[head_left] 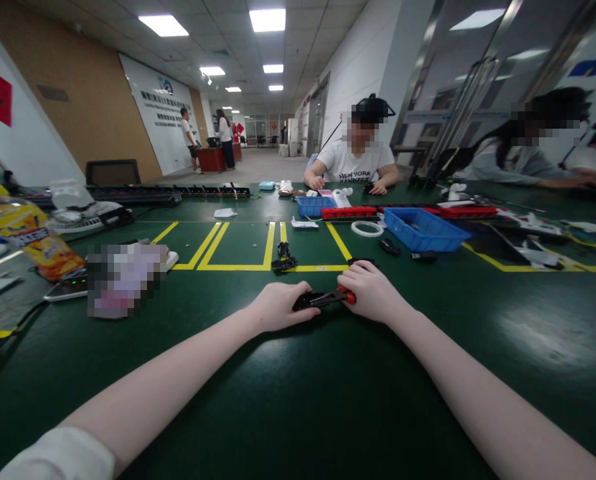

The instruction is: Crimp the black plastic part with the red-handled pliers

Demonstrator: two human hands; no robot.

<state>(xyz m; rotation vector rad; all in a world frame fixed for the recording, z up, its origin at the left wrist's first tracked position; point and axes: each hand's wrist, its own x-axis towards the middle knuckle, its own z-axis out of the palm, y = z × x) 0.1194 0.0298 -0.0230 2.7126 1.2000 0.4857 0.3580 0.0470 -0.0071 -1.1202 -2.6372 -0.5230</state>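
The pliers [334,295] are in the right grip [371,292], whose fingers are wrapped around the red handles; their dark nose points toward the left grip. The left grip [279,306] pinches a small black piece [303,302] between thumb and fingers, directly facing the right grip. The nose overlaps the piece in this view, but whether it bites on it cannot be told. Both grips are held above the green counter [298,407].

Just beyond the left grip sits a black assembly [284,259], near the yellow tape lines [228,267] that run across the counter. Beyond the right grip and to its right lie a dark oval object [389,247], a white ring [367,235] and a large blue basket [441,241]. Farther beyond the right grip are a red strip [349,213] and a smaller blue basket [312,208]. Well to the left of the left grip are a blurred-out flat item [128,277] and, past it, a yellow-labelled bottle [33,233]. Across the counter, facing the grips, sits a co-worker in a white shirt [353,163].
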